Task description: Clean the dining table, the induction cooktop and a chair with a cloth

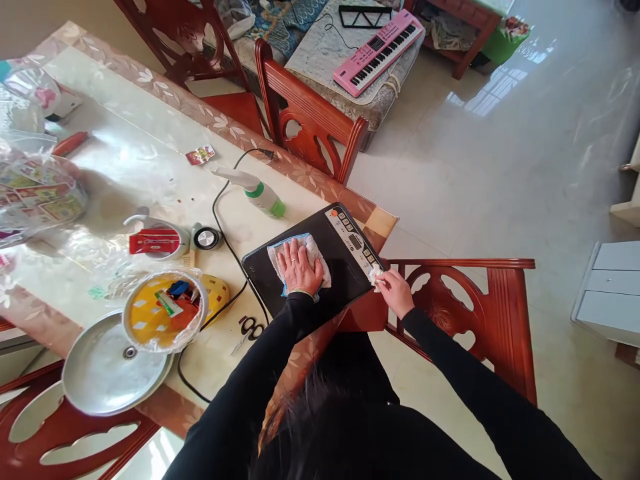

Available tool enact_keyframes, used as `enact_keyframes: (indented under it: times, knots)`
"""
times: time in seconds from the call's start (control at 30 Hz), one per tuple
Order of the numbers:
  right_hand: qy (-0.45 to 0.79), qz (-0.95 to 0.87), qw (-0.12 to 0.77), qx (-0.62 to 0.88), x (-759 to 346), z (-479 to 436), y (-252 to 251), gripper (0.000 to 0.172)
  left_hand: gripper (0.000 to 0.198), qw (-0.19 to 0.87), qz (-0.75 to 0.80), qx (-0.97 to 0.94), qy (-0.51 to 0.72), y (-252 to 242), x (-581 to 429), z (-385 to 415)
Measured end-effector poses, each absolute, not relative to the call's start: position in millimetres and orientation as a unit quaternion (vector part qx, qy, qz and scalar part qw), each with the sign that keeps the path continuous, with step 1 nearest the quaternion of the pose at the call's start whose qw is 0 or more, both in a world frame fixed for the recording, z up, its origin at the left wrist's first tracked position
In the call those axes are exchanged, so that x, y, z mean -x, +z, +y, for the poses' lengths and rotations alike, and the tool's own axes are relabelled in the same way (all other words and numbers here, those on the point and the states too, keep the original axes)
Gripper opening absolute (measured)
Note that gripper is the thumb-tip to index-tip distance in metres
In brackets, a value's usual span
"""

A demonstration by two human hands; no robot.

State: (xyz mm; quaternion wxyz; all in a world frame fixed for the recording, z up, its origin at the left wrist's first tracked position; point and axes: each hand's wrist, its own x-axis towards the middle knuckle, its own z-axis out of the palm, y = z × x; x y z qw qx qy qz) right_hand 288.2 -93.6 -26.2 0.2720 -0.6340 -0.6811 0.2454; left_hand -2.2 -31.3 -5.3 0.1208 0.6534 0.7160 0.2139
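A black induction cooker [345,263] lies at the corner of the table. My left hand [299,268] lies flat on a white cloth with blue edging [319,255], its fingers spread, pressing the cloth onto the cooker's glass top. My right hand [394,291] is at the cooker's near right corner, by the control panel [356,242], its fingers pinched on a small white wad of tissue [375,274].
A spray bottle [260,192] lies behind the cooker, its black cable [225,240] trailing left. Scissors [249,329], a metal lid [107,371], a yellow bowl under plastic film [163,310] and bags crowd the table [145,147]. Red wooden chairs [465,307] stand around it.
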Motion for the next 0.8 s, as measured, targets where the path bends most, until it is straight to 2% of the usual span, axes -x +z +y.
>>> enact_keyframes:
  times: [0.17, 0.23, 0.43, 0.5, 0.7, 0.8]
  knots:
    - [0.230, -0.692, 0.256, 0.635, -234, 19, -27, 0.016, 0.051, 0.105, 0.719, -0.657, 0.199, -6, 2, -31]
    - [0.233, -0.704, 0.261, 0.619, -220, 32, -26, 0.016, 0.050, 0.098, 0.719, -0.659, 0.196, -6, 2, -32]
    - [0.255, -0.727, 0.284, 0.570, -266, -82, -28, 0.020, 0.050, 0.088, 0.715, -0.663, 0.202, -3, 2, -32]
    - [0.253, -0.734, 0.271, 0.569, -268, -77, -29, 0.020, 0.050, 0.092, 0.715, -0.661, 0.205, -2, 2, -31]
    - [0.240, -0.759, 0.246, 0.553, -178, 107, -20, 0.018, 0.048, 0.090, 0.717, -0.661, 0.202, -4, 3, -32]
    - [0.236, -0.752, 0.254, 0.561, -155, 142, -15, 0.017, 0.048, 0.085, 0.717, -0.663, 0.200, -4, 3, -33]
